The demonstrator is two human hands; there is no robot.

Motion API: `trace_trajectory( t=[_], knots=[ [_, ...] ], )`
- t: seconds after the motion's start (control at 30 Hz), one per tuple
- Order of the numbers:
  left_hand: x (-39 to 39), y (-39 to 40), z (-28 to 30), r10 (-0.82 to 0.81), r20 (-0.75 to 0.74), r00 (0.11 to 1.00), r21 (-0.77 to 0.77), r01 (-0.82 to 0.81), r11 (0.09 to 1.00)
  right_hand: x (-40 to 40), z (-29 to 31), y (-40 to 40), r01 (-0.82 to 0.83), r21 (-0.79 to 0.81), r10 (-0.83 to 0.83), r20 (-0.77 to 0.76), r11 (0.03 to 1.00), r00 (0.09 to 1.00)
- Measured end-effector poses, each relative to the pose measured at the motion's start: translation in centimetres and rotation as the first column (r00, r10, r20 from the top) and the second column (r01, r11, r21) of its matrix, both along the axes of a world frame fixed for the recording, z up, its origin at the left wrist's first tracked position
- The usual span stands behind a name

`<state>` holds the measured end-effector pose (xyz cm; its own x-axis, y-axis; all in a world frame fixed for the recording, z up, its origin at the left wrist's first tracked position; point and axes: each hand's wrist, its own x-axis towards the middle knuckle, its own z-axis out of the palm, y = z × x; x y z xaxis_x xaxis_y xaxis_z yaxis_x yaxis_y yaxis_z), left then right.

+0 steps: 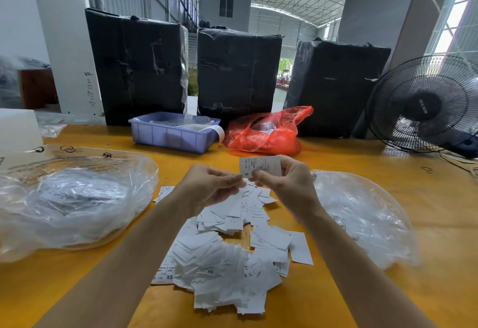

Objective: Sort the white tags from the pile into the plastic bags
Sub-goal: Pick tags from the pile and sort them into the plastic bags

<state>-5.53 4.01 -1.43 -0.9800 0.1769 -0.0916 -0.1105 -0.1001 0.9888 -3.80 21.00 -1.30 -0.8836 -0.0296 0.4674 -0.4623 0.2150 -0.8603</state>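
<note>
Pile of white tags (227, 257) nearest, mid-table | right hand (284, 182) pinches S tag (260, 166), long axis sideways | left hand (214, 185) fingertips touch it, grip unclear | right bag (362, 213) closer than left bag (77, 198)

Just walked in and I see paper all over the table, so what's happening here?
A person is sorting white tags. Both hands hold one tag marked S above the pile: the right hand has the fuller grip on it, and the left hand pinches its lower edge. A clear plastic bag with tags inside lies to the left, another clear bag to the right. Much of the pile is still unsorted.
</note>
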Motion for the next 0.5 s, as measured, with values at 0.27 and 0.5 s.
trace_trajectory(
  t=[0.27,0.5],
  knots=[
    [-0.05,-0.07,-0.1,0.009,0.008,1.0,0.011,-0.009,1.0,0.11,0.06,-0.17,0.076,0.054,-0.072,-0.071,0.996,0.995],
    [-0.03,-0.05,-0.2,-0.005,0.01,1.0,-0.001,0.005,1.0,0.0,-0.2,-0.41,0.078,0.169,-0.064,-0.084,0.982,0.994]
  ],
)
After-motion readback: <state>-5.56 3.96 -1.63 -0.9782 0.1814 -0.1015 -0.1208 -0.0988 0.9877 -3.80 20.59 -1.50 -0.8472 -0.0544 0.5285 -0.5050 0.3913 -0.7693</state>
